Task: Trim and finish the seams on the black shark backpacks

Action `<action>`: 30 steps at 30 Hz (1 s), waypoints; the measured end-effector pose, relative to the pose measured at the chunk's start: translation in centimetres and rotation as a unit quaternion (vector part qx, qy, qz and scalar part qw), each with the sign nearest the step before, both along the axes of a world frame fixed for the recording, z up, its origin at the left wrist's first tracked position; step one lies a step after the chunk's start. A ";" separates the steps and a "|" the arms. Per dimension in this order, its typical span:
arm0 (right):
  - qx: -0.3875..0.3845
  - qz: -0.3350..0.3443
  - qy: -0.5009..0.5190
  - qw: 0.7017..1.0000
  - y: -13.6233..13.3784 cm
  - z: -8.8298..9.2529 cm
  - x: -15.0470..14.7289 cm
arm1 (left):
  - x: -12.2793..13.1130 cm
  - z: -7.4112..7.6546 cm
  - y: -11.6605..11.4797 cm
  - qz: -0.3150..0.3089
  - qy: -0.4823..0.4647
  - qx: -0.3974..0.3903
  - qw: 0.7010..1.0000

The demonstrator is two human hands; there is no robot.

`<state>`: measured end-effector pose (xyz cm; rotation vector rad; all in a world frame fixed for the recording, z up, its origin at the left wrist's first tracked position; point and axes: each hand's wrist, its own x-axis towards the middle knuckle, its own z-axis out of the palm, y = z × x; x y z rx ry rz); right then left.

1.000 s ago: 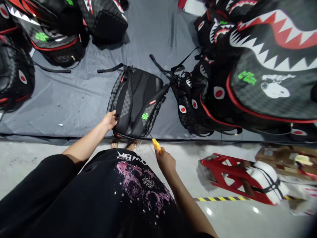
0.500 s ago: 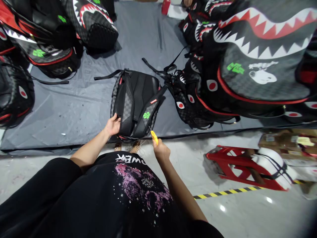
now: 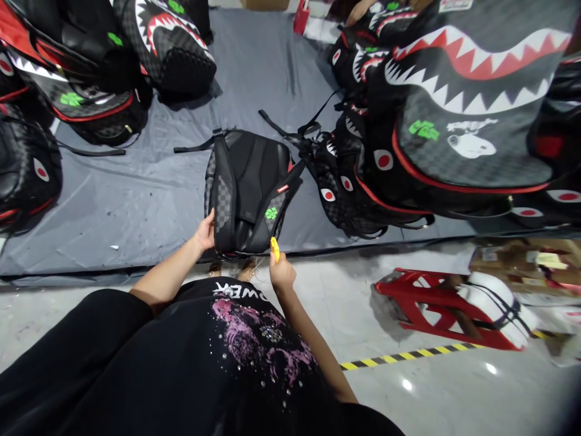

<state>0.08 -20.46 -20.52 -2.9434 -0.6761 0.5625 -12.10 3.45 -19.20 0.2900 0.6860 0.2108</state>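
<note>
Nearest the wearer's black shirt (image 3: 245, 339), the right hand (image 3: 282, 274) is closed around a yellow tool (image 3: 275, 249), its exposed end directed away from the body. The tool meets or sits just beside the near right corner of the backpack (image 3: 252, 181); its working tip is too small to identify. The left hand (image 3: 207, 233) is positioned at the near left side of the same backpack, in contact with that side, thumb raised; the remaining fingers are partly hidden, so whether they grip the side or only brace it cannot be told. The backpack lies directly ahead of and between the two hands, at the near edge of the grey sheet (image 3: 157, 194), back panel and shoulder straps facing up. Its long axis runs away from the wearer, with the near end at the sheet's edge. The left hand is the nearer of the two, being in direct contact; the right hand stands off by the tool, slightly closer to the body. Right of the backpack, loose webbing reaches toward a row of shark-mouth bags, the largest bag (image 3: 472, 142) standing highest. Farther left, a second group of bags (image 3: 97, 79) is stacked on the sheet. At the far right end, another person's hand (image 3: 359, 11) touches or adjoins the bags.
</note>
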 end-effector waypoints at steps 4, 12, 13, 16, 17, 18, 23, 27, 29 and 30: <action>0.000 0.012 -0.017 1.000 -0.6 -0.9 -0.7 | 1.2 0.5 -0.6 0.074 0.009 0.021 0.997; 0.073 0.098 -0.143 0.982 1.3 -1.5 3.1 | 1.9 1.3 -1.3 -0.010 -0.049 0.019 0.999; 0.098 0.101 -0.141 0.980 1.8 -1.5 3.6 | 1.9 1.3 -1.3 -0.025 -0.052 0.017 0.998; 0.185 0.070 -0.104 0.975 3.1 -2.3 4.1 | 1.8 1.0 -1.2 -0.025 -0.064 0.015 0.998; 0.210 0.051 -0.093 0.972 3.4 -2.6 4.0 | 1.8 0.9 -1.0 -0.007 -0.067 0.015 0.998; 0.228 0.034 -0.087 0.969 3.6 -3.0 3.8 | 1.8 0.8 -0.9 0.014 -0.070 0.014 0.997; 0.203 0.033 -0.060 0.977 3.2 -3.0 3.3 | 2.0 0.4 -0.3 0.064 -0.080 -0.006 0.995; 0.104 0.059 -0.029 0.992 1.0 -1.8 2.7 | 1.6 0.6 -0.1 0.035 -0.119 -0.011 0.992; 0.060 0.035 -0.001 0.998 -0.1 -1.3 2.2 | 1.3 0.6 0.1 0.007 -0.150 -0.016 0.989; 0.048 0.023 0.012 0.999 -0.6 -1.0 1.9 | 1.1 0.5 0.2 -0.003 -0.161 -0.018 0.987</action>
